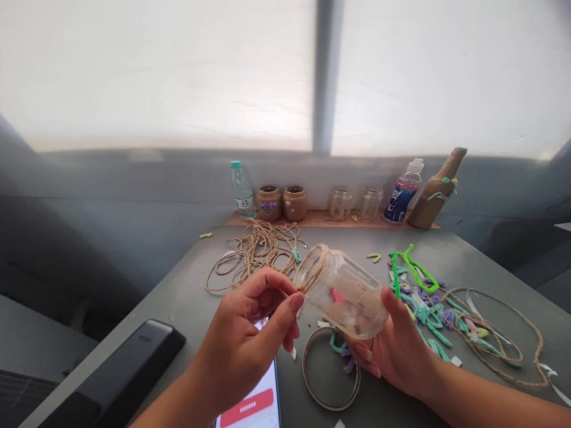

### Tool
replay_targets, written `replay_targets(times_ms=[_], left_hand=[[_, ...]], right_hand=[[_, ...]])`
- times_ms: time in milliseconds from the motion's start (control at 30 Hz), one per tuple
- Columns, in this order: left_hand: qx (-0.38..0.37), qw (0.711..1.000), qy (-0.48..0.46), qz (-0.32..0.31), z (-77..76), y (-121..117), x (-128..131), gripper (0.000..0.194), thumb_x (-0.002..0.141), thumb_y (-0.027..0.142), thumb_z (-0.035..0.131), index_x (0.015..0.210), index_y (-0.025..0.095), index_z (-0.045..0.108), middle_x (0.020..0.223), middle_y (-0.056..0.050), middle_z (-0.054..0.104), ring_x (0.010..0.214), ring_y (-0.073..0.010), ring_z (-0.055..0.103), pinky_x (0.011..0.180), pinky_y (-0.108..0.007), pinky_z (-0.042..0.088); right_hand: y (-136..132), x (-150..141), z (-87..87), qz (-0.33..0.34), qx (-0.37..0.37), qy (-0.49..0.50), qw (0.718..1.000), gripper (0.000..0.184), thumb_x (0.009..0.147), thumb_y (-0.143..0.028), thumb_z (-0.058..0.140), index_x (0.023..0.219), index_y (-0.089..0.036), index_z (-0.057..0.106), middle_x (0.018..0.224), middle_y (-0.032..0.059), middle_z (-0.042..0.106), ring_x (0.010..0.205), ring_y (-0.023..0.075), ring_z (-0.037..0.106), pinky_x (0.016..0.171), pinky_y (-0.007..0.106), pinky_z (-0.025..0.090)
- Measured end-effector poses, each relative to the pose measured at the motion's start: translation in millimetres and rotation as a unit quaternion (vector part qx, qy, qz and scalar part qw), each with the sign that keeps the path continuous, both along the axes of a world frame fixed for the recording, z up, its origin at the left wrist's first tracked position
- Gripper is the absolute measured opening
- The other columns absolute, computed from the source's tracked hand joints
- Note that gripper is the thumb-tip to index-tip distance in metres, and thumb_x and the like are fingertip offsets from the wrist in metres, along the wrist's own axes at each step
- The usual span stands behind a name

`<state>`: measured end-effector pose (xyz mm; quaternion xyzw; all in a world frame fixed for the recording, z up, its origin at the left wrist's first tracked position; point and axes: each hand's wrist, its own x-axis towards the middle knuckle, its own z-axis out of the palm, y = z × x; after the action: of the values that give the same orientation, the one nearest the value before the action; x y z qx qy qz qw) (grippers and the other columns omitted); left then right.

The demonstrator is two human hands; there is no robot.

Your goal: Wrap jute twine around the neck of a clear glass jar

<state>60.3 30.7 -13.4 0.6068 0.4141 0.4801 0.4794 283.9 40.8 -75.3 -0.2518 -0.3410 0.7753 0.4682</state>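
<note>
My right hand (392,351) cradles a clear glass jar (343,294), which lies tilted with its mouth toward the upper left. A few turns of jute twine (316,267) circle the jar's neck. My left hand (247,336) is by that neck, with thumb and fingers pinching a strand of the twine near the rim. Something pink and some pale material show inside the jar. A loose tangle of jute twine (254,255) lies on the table behind my left hand.
A smartphone (254,404) lies under my left hand, and a black case (120,374) sits on the grey table's left edge. Green and purple pipe cleaners (423,306), twine loops and a twine ring (330,368) lie right. A back shelf (316,219) holds bottles and jars.
</note>
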Motion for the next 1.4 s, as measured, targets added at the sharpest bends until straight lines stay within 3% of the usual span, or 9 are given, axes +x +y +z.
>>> replay_targets(times_ms=[233,433,667,833,1000,1267,1400], left_hand=[[0.122,0.987,0.101,0.036,-5.4,1.1,-2.2,0.013,0.097,0.025,0.059,0.084,0.021,0.059,0.064,0.002,0.064,0.055,-0.0138,0.063,0.056,-0.025,0.052],[0.260,0.944,0.201,0.034,-10.8,1.7,-4.5,0.017,0.099,0.017,0.050,0.085,0.021,0.059,0.066,0.002,0.062,0.056,-0.0124,0.060,0.056,-0.024,0.048],[0.369,0.884,0.272,0.091,-15.4,-1.3,-5.7,0.015,0.095,0.008,0.053,0.089,0.021,0.057,0.067,0.004,0.063,0.056,-0.0111,0.060,0.059,-0.024,0.046],[0.396,0.863,0.293,0.114,-16.4,-2.4,-5.9,0.017,0.091,0.006,0.056,0.086,0.022,0.056,0.065,0.004,0.064,0.054,-0.0110,0.060,0.059,-0.024,0.047],[0.425,0.842,0.303,0.134,-13.8,-4.4,-4.2,0.017,0.086,0.006,0.059,0.082,0.022,0.056,0.060,0.004,0.062,0.050,-0.0114,0.059,0.057,-0.024,0.047],[0.447,0.840,0.278,0.136,-8.8,-5.3,-2.1,0.015,0.084,0.010,0.067,0.077,0.020,0.058,0.057,0.006,0.057,0.047,-0.0088,0.052,0.051,-0.022,0.042],[0.467,0.832,0.267,0.139,-8.7,-4.8,-0.2,0.025,0.088,0.005,0.063,0.069,0.019,0.055,0.054,0.008,0.047,0.045,-0.0070,0.040,0.050,-0.024,0.034]], right_hand=[[-2.1,-0.1,-0.2,0.021,-0.005,-0.001,1.000,0.075,0.083,-0.079,0.057,0.128,-0.019,0.056,0.055,-0.0033,0.057,0.039,0.0079,0.040,0.036,0.015,0.039],[-3.0,-0.4,0.5,0.038,0.004,-0.002,0.999,0.078,0.084,-0.080,0.054,0.129,-0.017,0.056,0.052,-0.0031,0.056,0.039,0.0079,0.038,0.035,0.014,0.039],[-3.1,0.1,-2.6,0.046,-0.002,0.007,0.999,0.075,0.083,-0.080,0.056,0.124,-0.018,0.057,0.053,-0.0027,0.057,0.038,0.0075,0.039,0.035,0.014,0.039],[-2.8,-0.1,-5.1,0.056,0.001,0.022,0.998,0.071,0.086,-0.078,0.053,0.121,-0.017,0.058,0.056,-0.0010,0.060,0.038,0.0070,0.042,0.036,0.014,0.041],[-3.7,-1.0,-3.5,0.048,0.010,0.021,0.999,0.067,0.087,-0.076,0.054,0.120,-0.018,0.059,0.072,0.0043,0.069,0.040,0.0064,0.046,0.035,0.014,0.043],[-3.0,-1.3,-5.8,0.067,-0.002,0.021,0.998,0.067,0.086,-0.076,0.055,0.120,-0.018,0.060,0.054,-0.0004,0.063,0.038,0.0079,0.048,0.036,0.014,0.045],[-3.0,-1.7,-6.2,0.068,0.000,0.016,0.998,0.069,0.085,-0.077,0.057,0.122,-0.018,0.060,0.053,0.0001,0.064,0.038,0.0084,0.050,0.036,0.015,0.046]])
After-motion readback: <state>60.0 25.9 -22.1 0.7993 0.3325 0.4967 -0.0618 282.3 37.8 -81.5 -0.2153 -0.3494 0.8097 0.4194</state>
